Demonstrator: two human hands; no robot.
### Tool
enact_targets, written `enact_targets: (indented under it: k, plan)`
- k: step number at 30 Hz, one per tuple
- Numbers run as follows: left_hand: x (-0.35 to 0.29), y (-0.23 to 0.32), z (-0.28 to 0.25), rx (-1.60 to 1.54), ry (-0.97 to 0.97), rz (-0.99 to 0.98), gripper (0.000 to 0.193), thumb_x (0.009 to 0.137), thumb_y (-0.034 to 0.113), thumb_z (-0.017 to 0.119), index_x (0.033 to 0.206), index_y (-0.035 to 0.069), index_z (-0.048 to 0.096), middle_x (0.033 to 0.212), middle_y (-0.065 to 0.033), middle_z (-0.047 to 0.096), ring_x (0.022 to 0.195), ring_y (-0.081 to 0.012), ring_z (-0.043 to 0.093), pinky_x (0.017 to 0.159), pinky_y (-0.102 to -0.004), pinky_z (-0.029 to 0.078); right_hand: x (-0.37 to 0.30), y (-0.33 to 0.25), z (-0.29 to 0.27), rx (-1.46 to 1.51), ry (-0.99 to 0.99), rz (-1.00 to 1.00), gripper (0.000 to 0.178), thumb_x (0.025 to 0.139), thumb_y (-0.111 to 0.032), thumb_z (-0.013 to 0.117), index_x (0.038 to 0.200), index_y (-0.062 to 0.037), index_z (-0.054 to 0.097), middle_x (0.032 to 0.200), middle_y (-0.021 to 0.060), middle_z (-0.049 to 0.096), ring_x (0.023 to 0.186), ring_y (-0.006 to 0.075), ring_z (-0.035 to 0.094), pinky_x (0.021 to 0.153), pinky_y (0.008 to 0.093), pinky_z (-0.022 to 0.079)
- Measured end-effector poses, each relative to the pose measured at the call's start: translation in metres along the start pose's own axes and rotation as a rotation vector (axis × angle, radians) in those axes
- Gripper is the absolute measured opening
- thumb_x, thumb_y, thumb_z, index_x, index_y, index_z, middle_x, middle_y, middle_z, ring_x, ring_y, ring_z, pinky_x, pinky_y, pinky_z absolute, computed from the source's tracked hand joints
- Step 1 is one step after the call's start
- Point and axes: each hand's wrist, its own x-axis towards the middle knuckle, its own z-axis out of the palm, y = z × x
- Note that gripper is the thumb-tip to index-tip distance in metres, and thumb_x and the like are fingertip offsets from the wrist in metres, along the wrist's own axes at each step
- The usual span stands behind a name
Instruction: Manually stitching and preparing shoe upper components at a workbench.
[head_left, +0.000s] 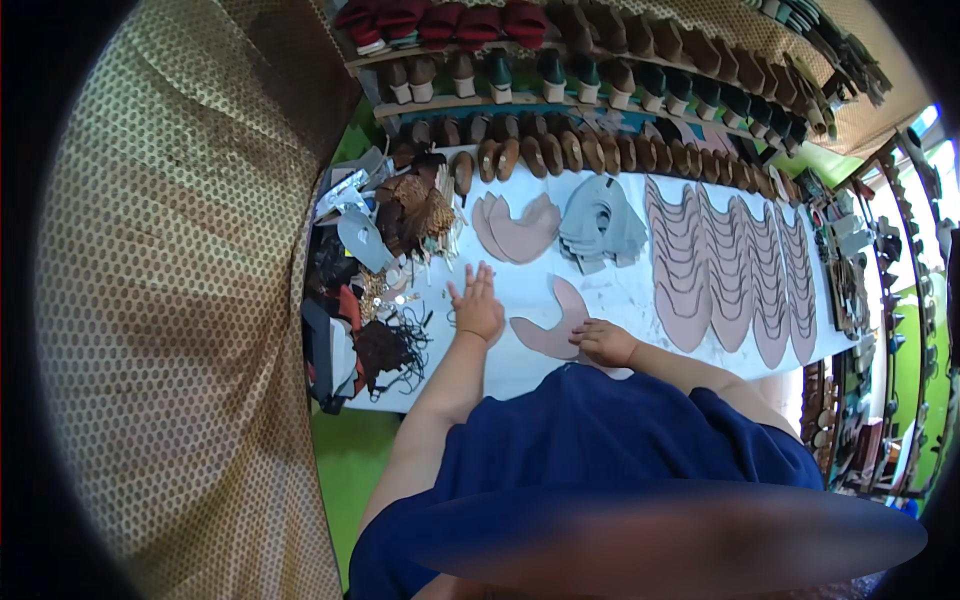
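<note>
My left hand [478, 306] rests palm down on the white table, fingers spread and nothing in it. To its right lies a flat U-shaped pinkish leather piece [545, 338]. My right hand [606, 343] has its bent fingers on the right edge of that piece, near the table's front edge; its thumb is hard to see. Farther back sit a few overlapping pink curved pieces [520, 232] and a stack of grey curved cut-outs [602, 222]. Toward the right, long columns of overlapping pink U-shaped pieces [682, 305] cover the table.
A heap of brown scraps [410, 210], cords and small parts crowds the table's left end. Wooden shoe lasts [535, 155] line the back, below shelves of shoes [500, 75]. A patterned curtain [200, 300] hangs at the left; a rack [880, 330] stands at the right.
</note>
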Motion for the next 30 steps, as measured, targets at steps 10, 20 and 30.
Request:
enact_targets:
  k: [10, 20, 30]
  plan:
    - [-0.136, 0.015, -0.017, 0.055, 0.018, -0.193, 0.076, 0.086, 0.028, 0.049, 0.154, 0.004, 0.026, 0.163, -0.0144, 0.019, 0.151, -0.0396, 0.01, 0.111, -0.0712, -0.002, -0.04, 0.009, -0.023, 0.083, -0.078, -0.06, 0.022, 0.074, -0.011, 0.068, 0.095, -0.0041, 0.066, 0.11, 0.0094, 0.071, 0.11, 0.0283, 0.065, 0.1, 0.042, 0.049]
    - [-0.196, 0.042, -0.025, 0.151, 0.012, -0.403, 0.073, 0.091, 0.037, 0.051, 0.154, 0.01, 0.027, 0.164, -0.0138, 0.014, 0.152, -0.0376, 0.009, 0.112, -0.0715, 0.001, -0.069, 0.008, -0.04, 0.083, -0.246, -0.015, 0.029, 0.076, -0.013, 0.067, 0.105, -0.0088, 0.064, 0.119, 0.0102, 0.065, 0.116, 0.0284, 0.06, 0.103, 0.0464, 0.043]
    - [-0.239, 0.064, -0.034, 0.26, 0.04, -0.504, 0.069, 0.096, 0.05, 0.047, 0.153, 0.014, 0.033, 0.165, -0.0114, 0.016, 0.151, -0.035, 0.013, 0.112, -0.0716, 0.003, -0.109, 0.017, -0.046, 0.057, -0.14, 0.058, 0.028, 0.077, -0.011, 0.065, 0.105, -0.0089, 0.065, 0.115, 0.0107, 0.067, 0.107, 0.0302, 0.063, 0.095, 0.0415, 0.049]
